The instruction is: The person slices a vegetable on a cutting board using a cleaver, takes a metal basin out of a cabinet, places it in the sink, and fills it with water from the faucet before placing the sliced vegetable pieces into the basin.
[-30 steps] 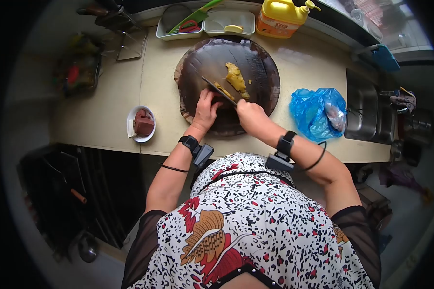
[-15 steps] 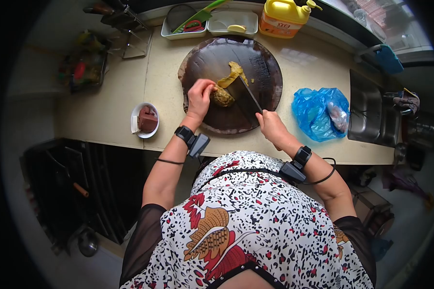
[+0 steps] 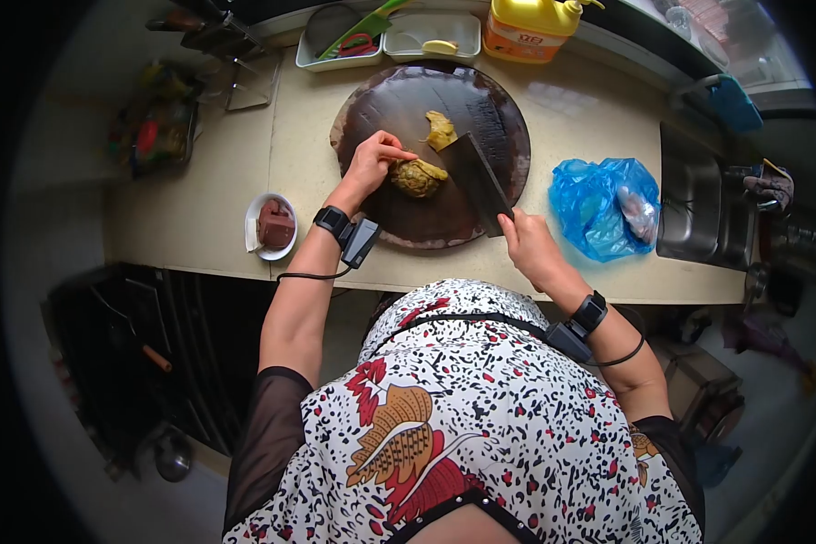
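Note:
A knobby olive-brown pickled vegetable [image 3: 415, 179] lies on the round dark chopping board [image 3: 372, 104]. My left hand [image 3: 372, 161] is at its upper left side, fingers drawn together and gripping its edge. In my right hand [image 3: 533, 245] is the handle of a cleaver [image 3: 477, 181]. The broad dark blade slants up and left over the board, to the right of the vegetable and apart from it. A yellowish cut piece [image 3: 441, 131] sits near the blade's upper end.
A blue plastic bag [image 3: 598, 204] lies right of the board, beside the steel sink [image 3: 689, 199]. A white bowl [image 3: 261, 203] with dark red chunks stands at left. Behind the board are white trays [image 3: 431, 36] and a yellow jug [image 3: 526, 36]. A knife rack [image 3: 249, 82] stands back left.
The cleaver has swung right, away from the vegetable, its blade now lying flatter to view. My left hand has shifted slightly up, and the vegetable has turned. The yellow piece is now apart from it.

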A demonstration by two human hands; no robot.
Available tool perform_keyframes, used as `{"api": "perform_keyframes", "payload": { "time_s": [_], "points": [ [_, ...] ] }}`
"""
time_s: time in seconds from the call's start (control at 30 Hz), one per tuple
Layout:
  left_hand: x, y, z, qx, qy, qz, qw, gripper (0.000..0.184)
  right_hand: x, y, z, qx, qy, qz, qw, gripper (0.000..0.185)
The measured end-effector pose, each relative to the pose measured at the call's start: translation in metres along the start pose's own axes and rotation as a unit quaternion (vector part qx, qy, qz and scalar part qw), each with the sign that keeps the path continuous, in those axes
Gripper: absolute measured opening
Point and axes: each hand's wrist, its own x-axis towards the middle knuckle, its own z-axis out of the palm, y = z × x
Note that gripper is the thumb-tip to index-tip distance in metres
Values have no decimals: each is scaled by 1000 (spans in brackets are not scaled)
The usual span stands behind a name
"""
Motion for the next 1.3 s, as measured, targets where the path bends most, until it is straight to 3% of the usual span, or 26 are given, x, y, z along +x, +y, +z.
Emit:
{"api": "perform_keyframes", "payload": {
  "time_s": [0.1, 0.2, 0.27, 0.4, 0.5, 0.6, 0.8, 1.1, 1.3],
  "points": [
    [9, 3, 4, -129, 79, -66, 986, 28, 1, 1, 8, 6, -23, -7, 1000, 28],
    [19, 7, -3, -72, 70, -188, 977, 13, 5, 2, 14, -4, -32, -10, 999, 28],
    [28, 16, -6, 12, 16, -216, 976, 16, 6, 2, 15, -13, -35, -13, 999, 28],
    [40, 31, -9, 177, -81, -214, 957, 32, 6, 2, 12, -18, -46, -17, 999, 28],
    [50, 22, -5, 218, -124, -231, 940, 29, 4, 2, 13, -19, -55, -15, 998, 28],
    [56, 19, -11, 85, -173, -360, 913, 24, 2, 3, 13, -17, -54, -11, 998, 28],
    [46, 7, -11, -15, -149, -406, 902, 16, 1, 7, 13, -9, -60, -6, 998, 28],
    [33, 5, -22, -95, -185, -355, 911, 16, 2, 16, 22, 10, -31, -19, 999, 25],
    [32, 11, -20, -6, -188, -297, 936, 8, 2, 16, 22, 7, -29, -24, 999, 25]
  ]
}}
